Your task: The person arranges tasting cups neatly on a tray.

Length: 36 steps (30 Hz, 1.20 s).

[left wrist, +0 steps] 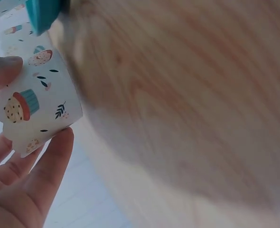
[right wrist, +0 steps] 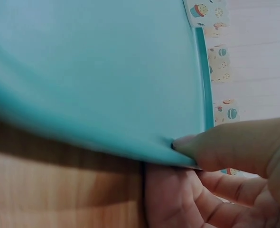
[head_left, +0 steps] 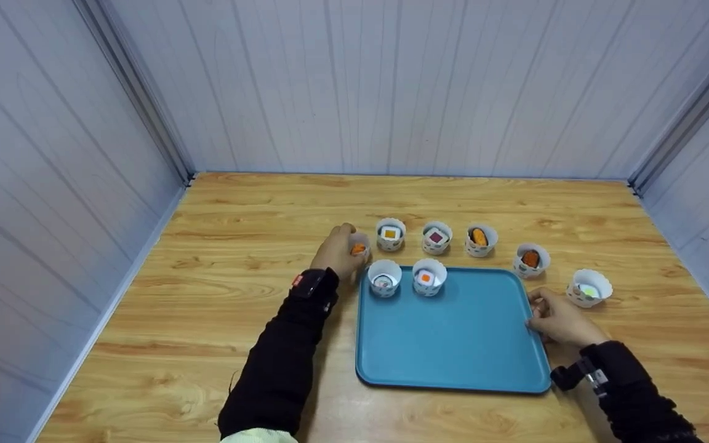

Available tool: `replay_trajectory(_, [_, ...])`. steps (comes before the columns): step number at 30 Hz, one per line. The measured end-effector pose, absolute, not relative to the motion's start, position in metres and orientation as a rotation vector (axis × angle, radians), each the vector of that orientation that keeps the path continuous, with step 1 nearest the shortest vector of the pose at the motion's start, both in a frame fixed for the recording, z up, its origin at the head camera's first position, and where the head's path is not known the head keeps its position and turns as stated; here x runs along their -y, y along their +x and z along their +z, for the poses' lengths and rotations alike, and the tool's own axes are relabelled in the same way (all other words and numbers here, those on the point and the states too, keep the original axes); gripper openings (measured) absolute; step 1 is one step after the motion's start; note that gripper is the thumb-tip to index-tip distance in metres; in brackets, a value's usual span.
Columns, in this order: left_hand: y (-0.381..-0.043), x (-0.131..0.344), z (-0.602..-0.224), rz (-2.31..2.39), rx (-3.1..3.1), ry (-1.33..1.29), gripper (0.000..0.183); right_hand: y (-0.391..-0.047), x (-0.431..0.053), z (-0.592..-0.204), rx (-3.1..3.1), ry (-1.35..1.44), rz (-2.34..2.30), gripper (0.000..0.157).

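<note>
Pale panelled walls box in a wooden table [head_left: 244,203]. On it lies a teal tray [head_left: 453,332], its long axis running from 6 to 12 o'clock. At the tray's 10 o'clock, just off its corner, the left hand [head_left: 337,253] pinches a paper cup [left wrist: 33,102] holding an orange piece; the cup stands mouth up. At the tray's 3 o'clock edge the right hand [head_left: 560,321] grips the rim, thumb on top. Two cups [head_left: 405,278] stand on the tray's far edge.
</note>
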<state>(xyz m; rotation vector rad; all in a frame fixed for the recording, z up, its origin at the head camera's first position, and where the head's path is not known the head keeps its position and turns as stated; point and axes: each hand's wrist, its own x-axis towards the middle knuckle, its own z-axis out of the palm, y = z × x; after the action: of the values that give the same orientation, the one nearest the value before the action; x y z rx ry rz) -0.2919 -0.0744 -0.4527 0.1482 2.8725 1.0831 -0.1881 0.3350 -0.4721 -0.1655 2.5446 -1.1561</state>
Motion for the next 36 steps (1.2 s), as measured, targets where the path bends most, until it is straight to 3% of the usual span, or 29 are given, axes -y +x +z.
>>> replay_trajectory(7, [-0.278, 0.071, -0.437, 1.153, -2.918, 0.235, 0.058, -0.187, -0.336, -0.471, -2.538, -0.153, -1.17, 0.048])
replay_trajectory(20, [-0.226, 0.027, -0.399, 1.173, -2.941, 0.729, 0.059, -0.184, -0.336, -0.469, -2.544, -0.134, -1.169, 0.05])
replay_trajectory(27, [-0.2, 0.005, -0.398, 1.119, -2.923, 0.946, 0.058, -0.185, -0.335, -0.469, -2.542, -0.091, -1.148, 0.051])
replay_trajectory(36, [-0.184, -0.003, -0.405, 1.099, -2.903, 1.017, 0.057, -0.188, -0.327, -0.462, -2.579, -0.058, -1.07, 0.057])
